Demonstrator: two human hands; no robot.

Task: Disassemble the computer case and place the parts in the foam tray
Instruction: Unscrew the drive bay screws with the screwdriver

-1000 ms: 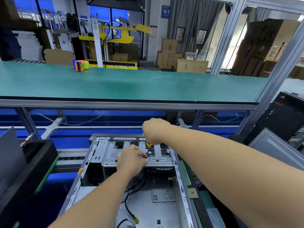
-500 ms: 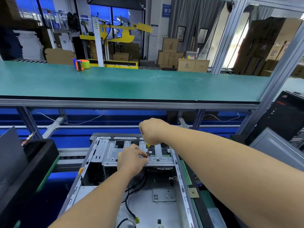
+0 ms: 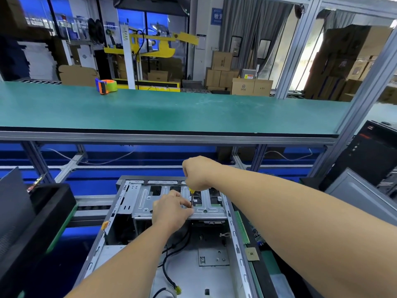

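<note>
An open grey computer case (image 3: pixel 236 250) lies flat in front of me, with a silver drive bracket (image 3: pixel 141 201) across its far end. My right hand (image 3: pixel 198 173) grips the handle of a small yellow screwdriver (image 3: pixel 191 197) held upright over the bracket. My left hand (image 3: pixel 171 208) rests on the bracket and pinches the screwdriver's shaft near its tip. Black cables (image 3: pixel 166 274) run along the case floor. A black foam tray (image 3: pixel 51 209) stands to the left.
A long green shelf (image 3: pixel 171 112) spans above the case, with an orange tape dispenser (image 3: pixel 106 86) on it. A black computer tower (image 3: pixel 373 153) and a grey panel (image 3: pixel 356 194) stand at the right. A green circuit board (image 3: pixel 242 229) lies along the case's right side.
Both hands stay at the bracket; the right hand has shifted slightly left on the screwdriver. The case has not moved.
</note>
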